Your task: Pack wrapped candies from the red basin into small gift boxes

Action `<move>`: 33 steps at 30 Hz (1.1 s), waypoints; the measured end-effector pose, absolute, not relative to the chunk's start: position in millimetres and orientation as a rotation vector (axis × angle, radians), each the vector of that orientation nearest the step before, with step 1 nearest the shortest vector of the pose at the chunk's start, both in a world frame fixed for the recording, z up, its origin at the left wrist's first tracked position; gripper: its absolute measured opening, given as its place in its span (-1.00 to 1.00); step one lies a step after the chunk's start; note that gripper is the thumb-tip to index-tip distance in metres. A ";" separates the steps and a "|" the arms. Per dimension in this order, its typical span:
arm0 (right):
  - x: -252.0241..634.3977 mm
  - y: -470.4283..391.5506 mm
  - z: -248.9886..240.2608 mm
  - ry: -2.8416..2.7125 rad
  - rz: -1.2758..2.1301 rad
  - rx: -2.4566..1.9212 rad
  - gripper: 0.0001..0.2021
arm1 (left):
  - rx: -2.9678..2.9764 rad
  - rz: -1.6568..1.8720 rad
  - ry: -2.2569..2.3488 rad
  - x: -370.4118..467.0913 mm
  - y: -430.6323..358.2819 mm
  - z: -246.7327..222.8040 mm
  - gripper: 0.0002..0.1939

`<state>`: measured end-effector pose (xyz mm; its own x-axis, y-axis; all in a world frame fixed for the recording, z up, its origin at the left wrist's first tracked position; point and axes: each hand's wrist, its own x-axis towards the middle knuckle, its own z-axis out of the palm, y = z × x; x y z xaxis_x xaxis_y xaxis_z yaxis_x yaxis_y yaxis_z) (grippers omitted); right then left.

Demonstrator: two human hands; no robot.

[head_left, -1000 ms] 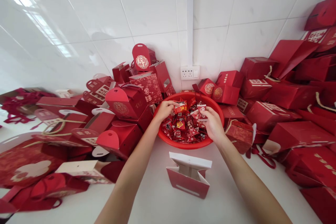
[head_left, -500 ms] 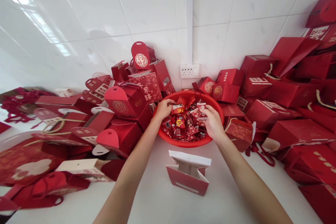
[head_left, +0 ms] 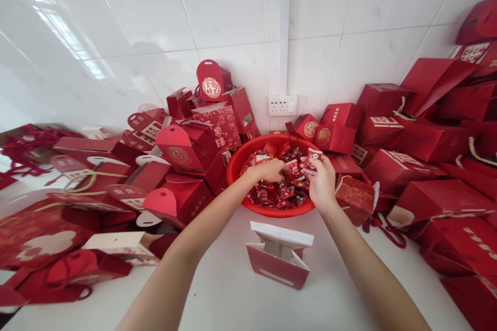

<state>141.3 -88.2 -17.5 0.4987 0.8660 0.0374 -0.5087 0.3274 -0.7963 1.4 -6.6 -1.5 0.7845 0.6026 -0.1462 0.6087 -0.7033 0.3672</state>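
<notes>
A red plastic basin (head_left: 279, 212) full of wrapped candies (head_left: 272, 195) stands against the wall. My left hand (head_left: 272, 170) reaches across it, fingertips together on a red-and-white wrapped candy (head_left: 293, 167) near the basin's middle. Above the right rim, my right hand (head_left: 323, 178) pinches a small red-and-white candy packet (head_left: 313, 159) between thumb and fingers. In front of the basin a red paper gift box (head_left: 277, 264) stands upright on the white table, its top open and its white inner side showing.
Red gift boxes (head_left: 186, 147) crowd the left side, some with handles or cord. More red boxes (head_left: 423, 134) are piled on the right. A white wall socket (head_left: 282, 105) sits behind the basin, below a vertical conduit (head_left: 283, 26).
My left hand has moved right, from the basin's left side to its middle. My right hand has shifted slightly right with the packet, which is now turned. The open box has stayed put.
</notes>
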 end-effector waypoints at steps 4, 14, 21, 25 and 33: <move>143.0 -88.9 -16.7 -0.457 0.902 -0.804 -0.83 | 2.678 -0.084 1.059 20.2 -3.1 3.5 -0.53; 144.5 -89.3 -17.1 -0.444 0.898 -0.800 -0.84 | 2.562 -0.280 1.380 24.0 -4.6 -0.1 -0.82; 144.5 -90.5 -15.7 -0.445 0.909 -0.798 -0.83 | 2.528 -0.354 1.372 22.9 -7.2 -2.3 -0.74; 144.6 -89.5 -17.1 -0.467 0.903 -0.795 -0.83 | 2.531 -0.275 1.379 26.4 -11.3 -10.6 -0.69; 144.7 -87.9 -19.9 -0.465 0.855 -0.796 -0.84 | 2.477 -0.036 1.228 34.1 -9.5 -16.5 -0.38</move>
<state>144.7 -87.9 -19.9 0.5853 0.8090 0.0542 -0.4848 0.4027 -0.7764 34.1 -9.5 -16.5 0.6189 0.7631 -0.1863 0.7728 -0.5489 0.3186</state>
